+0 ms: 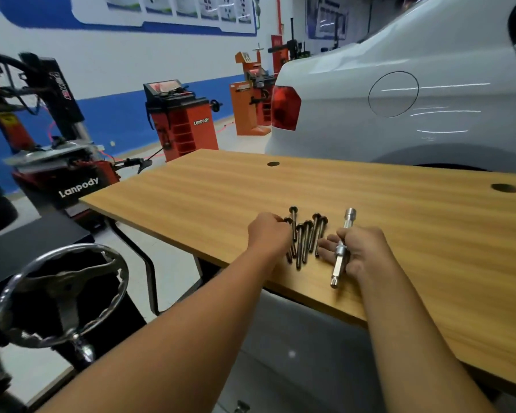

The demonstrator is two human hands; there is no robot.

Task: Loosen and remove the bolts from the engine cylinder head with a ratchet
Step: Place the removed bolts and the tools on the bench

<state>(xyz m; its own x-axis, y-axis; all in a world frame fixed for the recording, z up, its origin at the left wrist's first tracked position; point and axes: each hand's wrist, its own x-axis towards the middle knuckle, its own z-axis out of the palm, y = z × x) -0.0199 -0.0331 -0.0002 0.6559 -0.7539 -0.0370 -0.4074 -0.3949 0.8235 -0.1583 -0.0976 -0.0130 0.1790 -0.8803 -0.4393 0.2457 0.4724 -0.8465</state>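
Several long dark bolts lie side by side on the wooden table, heads pointing away from me. My left hand rests over the leftmost bolts with its fingers curled round one of them. My right hand lies just right of the bolts and grips a silver ratchet extension with a socket, which points away from me across the table. No engine cylinder head is in view.
A white car stands close behind the table. Orange and black tyre-service machines stand at the left and back. A chrome handwheel on a black stand sits at my lower left. Two round holes pierce the tabletop.
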